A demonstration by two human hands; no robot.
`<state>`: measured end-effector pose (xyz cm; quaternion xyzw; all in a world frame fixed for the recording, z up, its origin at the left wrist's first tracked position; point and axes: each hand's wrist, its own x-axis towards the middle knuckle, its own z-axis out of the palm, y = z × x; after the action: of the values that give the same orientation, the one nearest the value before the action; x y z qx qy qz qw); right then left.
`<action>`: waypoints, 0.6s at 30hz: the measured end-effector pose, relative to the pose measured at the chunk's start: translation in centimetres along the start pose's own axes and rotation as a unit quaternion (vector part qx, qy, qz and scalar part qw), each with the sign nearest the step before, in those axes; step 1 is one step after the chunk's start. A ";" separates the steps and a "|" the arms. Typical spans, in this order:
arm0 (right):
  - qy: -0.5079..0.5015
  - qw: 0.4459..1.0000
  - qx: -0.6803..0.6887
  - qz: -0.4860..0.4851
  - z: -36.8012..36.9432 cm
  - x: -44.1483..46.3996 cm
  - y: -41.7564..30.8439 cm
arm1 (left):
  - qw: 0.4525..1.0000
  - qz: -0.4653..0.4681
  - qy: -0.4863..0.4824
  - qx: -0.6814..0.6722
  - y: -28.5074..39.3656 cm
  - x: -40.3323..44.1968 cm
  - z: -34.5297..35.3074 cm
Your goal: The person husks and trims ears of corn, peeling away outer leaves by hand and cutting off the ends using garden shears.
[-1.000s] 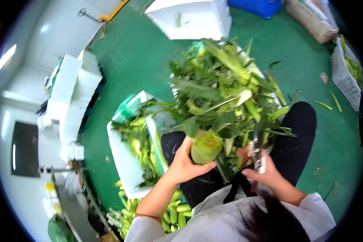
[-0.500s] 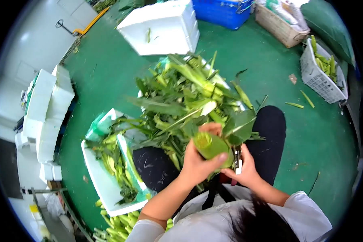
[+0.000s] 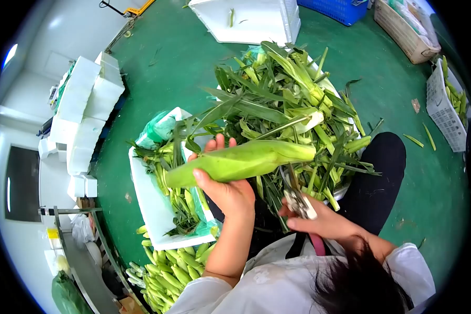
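An ear of corn in its green husk (image 3: 240,159) lies across my left hand (image 3: 233,196), its cut end toward the upper right. The thumb presses on the near side and the fingertips show behind it. In my right hand (image 3: 322,217) is a pair of pruning shears (image 3: 299,203), just below the ear's cut end, with the blades pointing up and partly hidden against the leaves. Beneath and beyond both hands rises a heap of stripped corn leaves (image 3: 267,107) in a white box. Whether the blades touch the ear I cannot tell.
To the left, a white foam box (image 3: 144,201) holds husked ears and leaves. More ears of corn (image 3: 172,275) are piled on the floor below it. A tilted foam box (image 3: 246,23), a blue crate (image 3: 340,11) and a white basket (image 3: 445,112) stand farther off.
My left hand has moved left and turned the ear from end-on to lengthwise. The shears have come out into clearer sight in my right hand. The view has shifted left.
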<state>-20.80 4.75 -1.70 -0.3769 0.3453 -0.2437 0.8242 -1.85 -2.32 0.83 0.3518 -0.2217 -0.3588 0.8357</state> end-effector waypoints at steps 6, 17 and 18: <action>0.029 0.991 0.100 0.079 2.7 1.8 -2.1 | 0.997 0.058 0.041 0.032 0.2 -0.3 -2.4; 0.190 0.948 -0.205 -0.156 0.0 7.7 -0.2 | 0.993 -0.095 0.060 -0.032 -1.3 -0.6 -3.7; 0.180 0.945 -0.234 -0.141 -0.3 7.6 -0.2 | 0.987 -0.135 0.065 -0.051 -1.1 -0.2 -4.1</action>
<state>-16.20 -0.54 -4.63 -0.5540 0.4783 -0.3338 0.5941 0.05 -0.93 -2.73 0.3578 -0.0992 -0.4554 0.8092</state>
